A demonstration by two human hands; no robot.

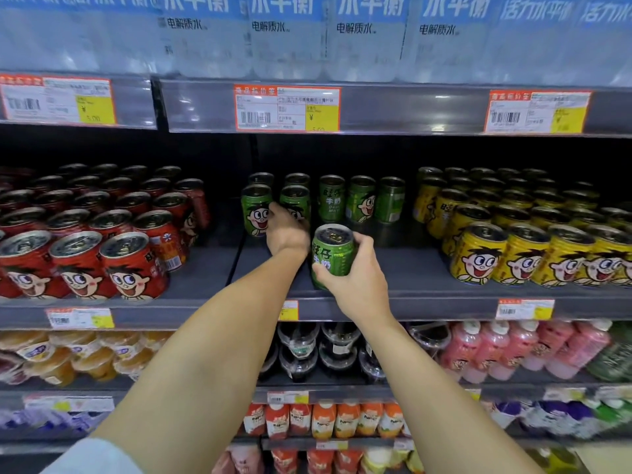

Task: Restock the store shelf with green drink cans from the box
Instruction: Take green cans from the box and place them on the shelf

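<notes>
Currently shelf (pixel 427 268) carries red cans (pixel 82 241) left, yellow cans (pixel 513 234) right, green cans (pixel 345 200) standing mid-back. Left hand (pixel 285 230) reaches in, grip wrapped on a rear green can (pixel 295 203). Right hand (pixel 355 278) has grip curled round another green can (pixel 331 254), upright, at shelf front

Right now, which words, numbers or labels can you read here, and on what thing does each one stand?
"电解质水": water packs on the top shelf.
"旺仔 牛奶": green can at the back.
"¥": middle price tag; the price is blurred.
"5.00": left price tag.
"NFC": orange cartons below.
Other tags: unreadable.
</notes>
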